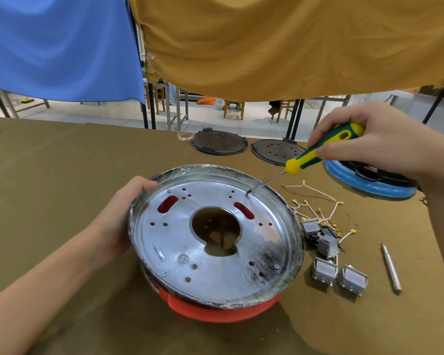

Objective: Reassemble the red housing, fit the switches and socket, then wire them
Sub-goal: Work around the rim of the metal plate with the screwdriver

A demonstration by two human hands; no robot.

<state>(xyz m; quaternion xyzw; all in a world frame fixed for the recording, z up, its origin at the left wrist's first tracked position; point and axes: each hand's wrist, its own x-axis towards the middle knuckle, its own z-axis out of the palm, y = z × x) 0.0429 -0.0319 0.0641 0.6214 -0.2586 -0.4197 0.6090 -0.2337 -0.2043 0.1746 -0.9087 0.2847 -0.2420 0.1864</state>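
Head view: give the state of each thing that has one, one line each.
Left hand: grips the plate's rim.
Right hand: holds the screwdriver, tip on a screw.
Plate: seated on the red housing, tilted.
Switches: loose on the cloth.
Wires: unconnected, in a heap.

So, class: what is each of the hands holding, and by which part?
The right hand grips the screwdriver by its yellow-green handle. The left hand holds the metal plate by its left rim.
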